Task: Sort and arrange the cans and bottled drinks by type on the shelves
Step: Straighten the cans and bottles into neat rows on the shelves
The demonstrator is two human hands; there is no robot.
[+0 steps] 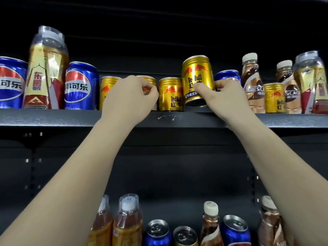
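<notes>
My right hand [225,96] grips a gold Red Bull can [197,77], lifted and tilted just above the upper shelf [53,118]. My left hand [131,98] curls around another gold Red Bull can [150,80] standing on that shelf, mostly hidden behind the fingers. More gold cans stand beside it, one at the left [106,91] and one in the middle [170,95]. A blue Pepsi can [228,75] peeks out behind my right hand.
On the upper shelf's left stand two Pepsi cans [80,86] and a yellow energy-drink bottle [46,68]. To the right are coffee bottles [252,82], a gold can [274,98] and another yellow bottle [310,80]. The lower shelf holds mixed bottles [127,221] and cans [234,229].
</notes>
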